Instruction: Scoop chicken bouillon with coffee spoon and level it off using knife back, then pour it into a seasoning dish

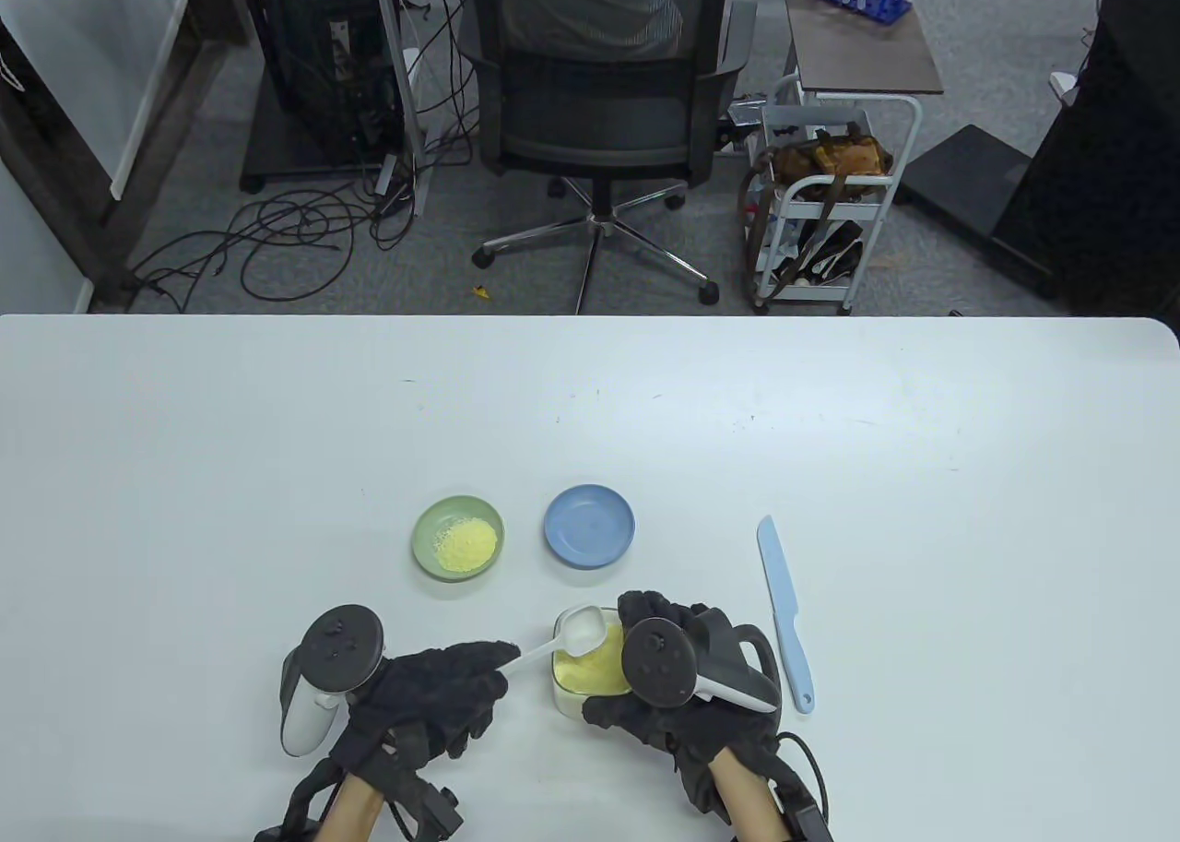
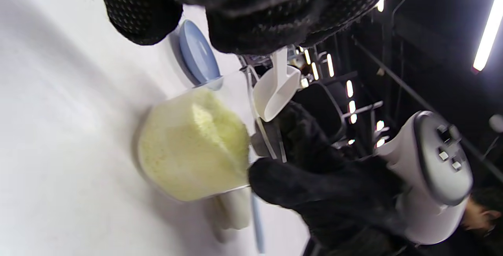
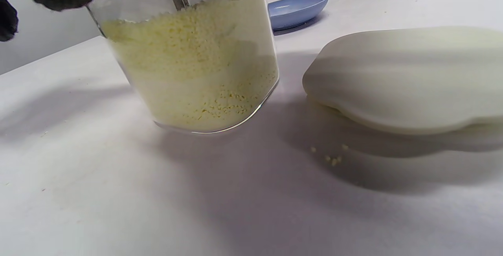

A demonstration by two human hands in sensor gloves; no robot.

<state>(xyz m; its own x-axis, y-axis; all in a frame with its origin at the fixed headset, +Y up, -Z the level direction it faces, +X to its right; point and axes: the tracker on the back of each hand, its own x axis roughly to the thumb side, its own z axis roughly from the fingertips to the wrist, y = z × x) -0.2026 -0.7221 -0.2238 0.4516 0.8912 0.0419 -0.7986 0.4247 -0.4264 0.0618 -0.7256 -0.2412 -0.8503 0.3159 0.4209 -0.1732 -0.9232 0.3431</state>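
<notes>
A clear jar (image 1: 590, 669) of yellow chicken bouillon stands near the table's front edge. My right hand (image 1: 636, 667) grips it from the right, fingers curled round its wall (image 3: 196, 63). My left hand (image 1: 493, 662) pinches the handle of a white coffee spoon (image 1: 579, 628). The spoon's bowl (image 2: 275, 91) looks empty and hovers over the jar's far rim (image 2: 192, 146). A light blue plastic knife (image 1: 784, 611) lies flat to the right of my right hand, untouched. Behind the jar are an empty blue dish (image 1: 588, 526) and a green dish (image 1: 458, 538) holding some bouillon.
The jar's white lid (image 3: 408, 79) lies on the table beside the jar, under my right hand. A few spilled grains (image 3: 332, 157) sit in front of it. The blue dish (image 3: 296, 8) is just beyond the jar. An office chair (image 1: 599, 95) and a cart (image 1: 830, 215) stand past the table.
</notes>
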